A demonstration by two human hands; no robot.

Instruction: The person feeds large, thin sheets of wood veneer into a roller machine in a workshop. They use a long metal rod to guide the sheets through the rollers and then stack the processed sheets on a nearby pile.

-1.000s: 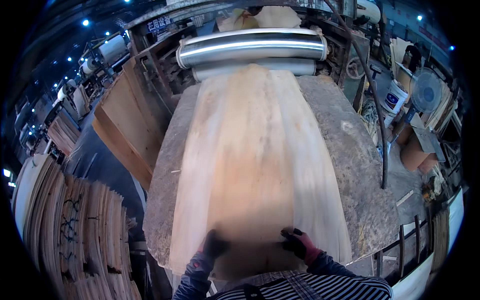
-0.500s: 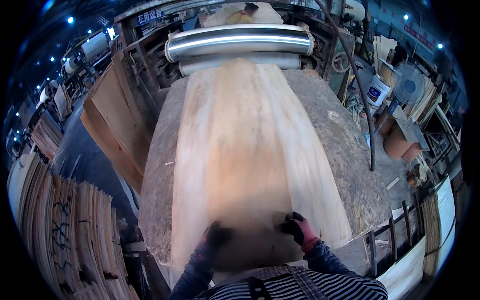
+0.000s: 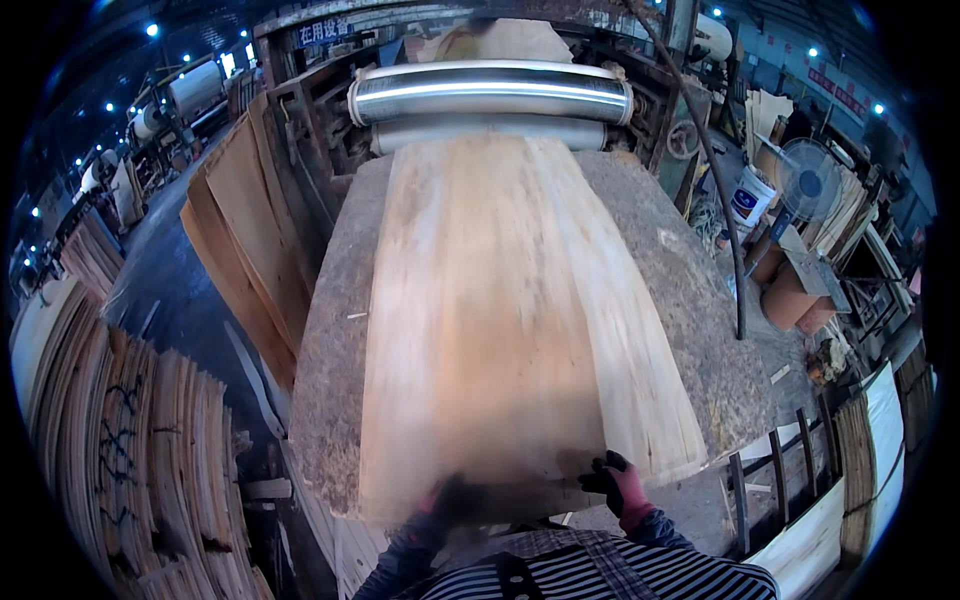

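A long tan wood veneer sheet (image 3: 510, 290) lies over paler veneer (image 3: 640, 370) on a worn feed table (image 3: 325, 370). Its far end reaches the lower white roller (image 3: 490, 130), beneath a shiny metal roller (image 3: 490, 90). My left hand (image 3: 455, 500), in a dark and pink glove, is closed at the near left corner of the tan sheet; motion blurs its fingers. At the near right corner, my right hand (image 3: 614, 484), gloved alike, has its fingers bent onto the sheet's edge. The sheet's near end is in shadow and slightly blurred.
Stacked veneer (image 3: 160, 450) stands at the lower left, and brown boards (image 3: 245, 230) lean beside the table. A dark rod (image 3: 735, 240) slants down on the right. Beyond it are a fan (image 3: 808, 185), a white bucket (image 3: 750, 195) and metal posts (image 3: 780, 475).
The whole view has shifted slightly, with the rollers now lower in the picture. Both hands and the sheet's near end sit a little lower and farther right.
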